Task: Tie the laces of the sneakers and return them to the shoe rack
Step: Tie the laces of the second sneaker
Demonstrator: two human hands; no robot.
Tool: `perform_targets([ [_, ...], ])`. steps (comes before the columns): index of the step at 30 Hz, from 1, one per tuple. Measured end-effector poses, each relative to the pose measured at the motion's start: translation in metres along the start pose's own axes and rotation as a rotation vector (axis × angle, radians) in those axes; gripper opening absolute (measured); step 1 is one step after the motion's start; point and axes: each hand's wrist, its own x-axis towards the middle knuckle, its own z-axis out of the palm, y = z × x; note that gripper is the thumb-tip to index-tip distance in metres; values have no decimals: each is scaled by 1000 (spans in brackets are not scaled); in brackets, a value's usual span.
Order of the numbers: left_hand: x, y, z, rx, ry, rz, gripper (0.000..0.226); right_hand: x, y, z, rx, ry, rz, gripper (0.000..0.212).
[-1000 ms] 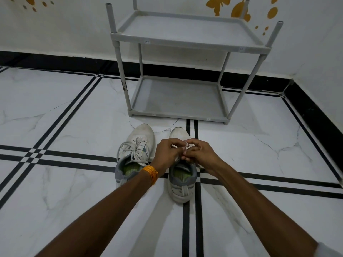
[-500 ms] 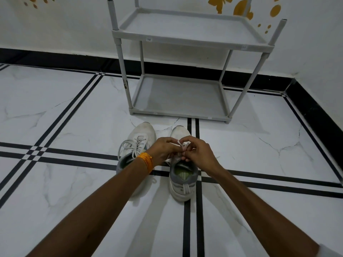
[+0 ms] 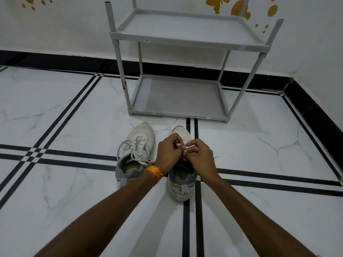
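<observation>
Two sneakers on the floor [image 3: 55,112], side by side, toes toward the rack. The left sneaker [image 3: 138,145] sits with its laces looped loose over the tongue; the right sneaker [image 3: 181,184] is where the action is. Two hands meet right over it: the left hand [image 3: 168,154], an orange band [image 3: 154,173] on its wrist, pinches a white lace [image 3: 179,145] between fingertips, and the right hand [image 3: 199,157] is curled tight against it, fingers closed on the same lace. One shoe rack [image 3: 182,39], grey, two shelves, stands just beyond the toes against the wall [image 3: 65,25], both shelves bare. Orange stickers [image 3: 239,8] dot that wall. The hands cover the right sneaker's whole lacing area, so any knot there is impossible to make out. Both forearms run off the bottom edge.
</observation>
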Motion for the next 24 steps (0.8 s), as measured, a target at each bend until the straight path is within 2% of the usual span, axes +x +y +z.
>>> perform_targets([
  [2,3,-4,-3,89,3,86,5,0,0,1,-4,17,-20,14],
  [5,7,-8,-13,220,-79,211,6,0,0,-1,56,-13,-1,11],
  [10,12,-10,-25,300,-219,307,13,4,1,-6,194,-85,87,12],
  [14,10,-6,-20,584,-278,423,21,3,3,-5,136,-48,63,11],
  [17,12,-3,-21,662,-269,440,22,1,5,-5,81,5,30,9],
  [19,15,0,-23,601,-258,322,19,0,9,-5,42,49,3,9],
  [21,17,3,-24,433,-313,100,19,0,9,-3,-21,73,-55,8],
  [24,23,7,-30,-25,-502,-346,23,2,7,-1,19,81,-87,9],
])
